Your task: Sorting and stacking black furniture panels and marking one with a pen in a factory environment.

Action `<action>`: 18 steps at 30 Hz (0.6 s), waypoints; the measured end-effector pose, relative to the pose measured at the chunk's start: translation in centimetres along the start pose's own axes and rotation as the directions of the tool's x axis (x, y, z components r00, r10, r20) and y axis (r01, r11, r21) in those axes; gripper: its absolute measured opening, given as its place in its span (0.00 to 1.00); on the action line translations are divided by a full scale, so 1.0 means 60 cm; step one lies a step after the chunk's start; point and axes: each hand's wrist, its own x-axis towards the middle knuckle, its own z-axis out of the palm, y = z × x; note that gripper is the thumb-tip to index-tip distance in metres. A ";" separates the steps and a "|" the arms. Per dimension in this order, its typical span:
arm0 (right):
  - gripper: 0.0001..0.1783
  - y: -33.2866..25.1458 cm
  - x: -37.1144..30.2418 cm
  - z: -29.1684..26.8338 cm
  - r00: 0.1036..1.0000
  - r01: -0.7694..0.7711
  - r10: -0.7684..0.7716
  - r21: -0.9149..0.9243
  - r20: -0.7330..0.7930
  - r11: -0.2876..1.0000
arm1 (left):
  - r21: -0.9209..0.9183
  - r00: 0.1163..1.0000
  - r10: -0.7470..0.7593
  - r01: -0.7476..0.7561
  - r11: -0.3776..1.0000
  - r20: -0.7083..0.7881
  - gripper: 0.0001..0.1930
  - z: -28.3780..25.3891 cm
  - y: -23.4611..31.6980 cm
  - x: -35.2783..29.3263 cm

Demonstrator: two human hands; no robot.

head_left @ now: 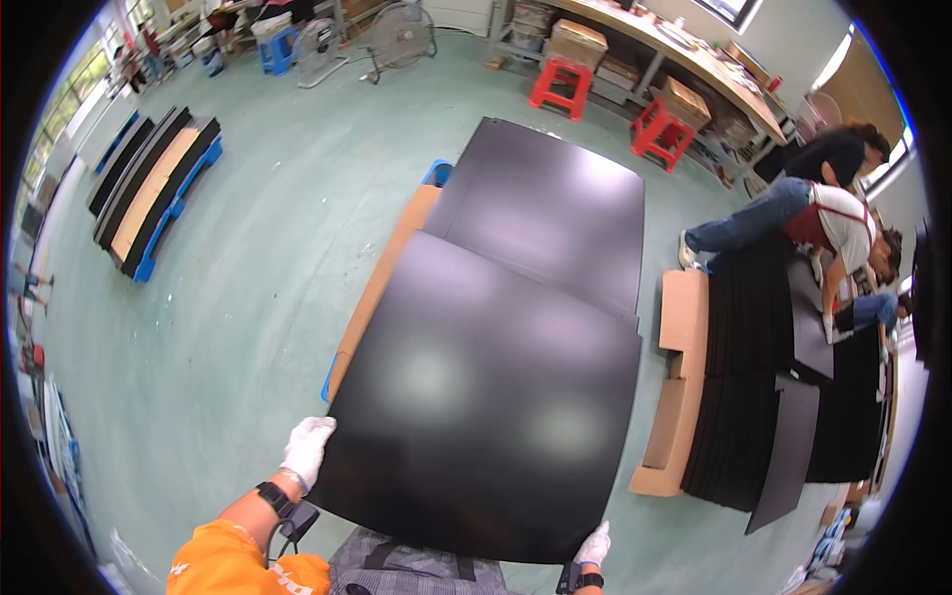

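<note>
A large, smooth black panel (476,397) spans the space in front of me, its near edge close to my body. My left hand (309,451), in a white glove, grips its left edge near the front corner. At the near right corner my right hand (595,545), also gloved, is closed on the edge; part of its fingers is hidden by the panel. Just beyond, a second black panel (555,198) lies partly covered by the held one. Brown cardboard (382,283) and the blue pallet (437,174) under it show along the left side.
At right, dark panels stand in rows (739,426) beside a cardboard sheet (669,436); a co-worker (828,218) bends over them. More panels lie on a blue pallet (183,203) at far left. Red stools (561,89) stand before a workbench (664,40); fans (402,35) stand farther back.
</note>
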 end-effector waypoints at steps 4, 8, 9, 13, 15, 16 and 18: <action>0.35 0.072 0.112 -0.081 0.996 0.093 -0.093 0.092 0.005 0.991 | -0.047 0.991 -0.092 0.096 0.994 0.094 0.12 0.096 -0.022 0.027; 0.26 0.027 0.134 -0.071 0.997 0.009 -0.029 -0.272 -0.071 0.962 | 0.000 0.986 -0.158 0.159 0.987 0.042 0.11 0.136 -0.072 0.046; 0.26 0.019 0.139 -0.070 0.997 0.007 -0.029 -0.276 -0.077 0.961 | -0.011 0.994 -0.098 0.099 0.995 0.044 0.12 0.147 -0.081 0.051; 0.34 0.026 0.190 -0.056 0.995 0.104 -0.105 0.113 0.002 0.988 | 0.005 0.999 -0.037 0.037 0.999 0.027 0.14 0.187 -0.101 0.086; 0.33 0.032 0.213 -0.047 0.994 0.109 -0.108 0.147 -0.018 0.983 | -0.010 0.999 -0.032 0.032 0.999 0.024 0.14 0.198 -0.116 0.106; 0.33 0.018 0.212 -0.031 0.996 0.090 -0.088 0.093 -0.027 0.992 | -0.026 0.999 -0.027 0.028 0.999 0.022 0.15 0.201 -0.114 0.110; 0.33 0.007 0.217 -0.016 0.997 0.068 -0.067 0.037 -0.037 0.997 | -0.003 0.998 -0.055 0.055 0.998 0.008 0.15 0.209 -0.113 0.117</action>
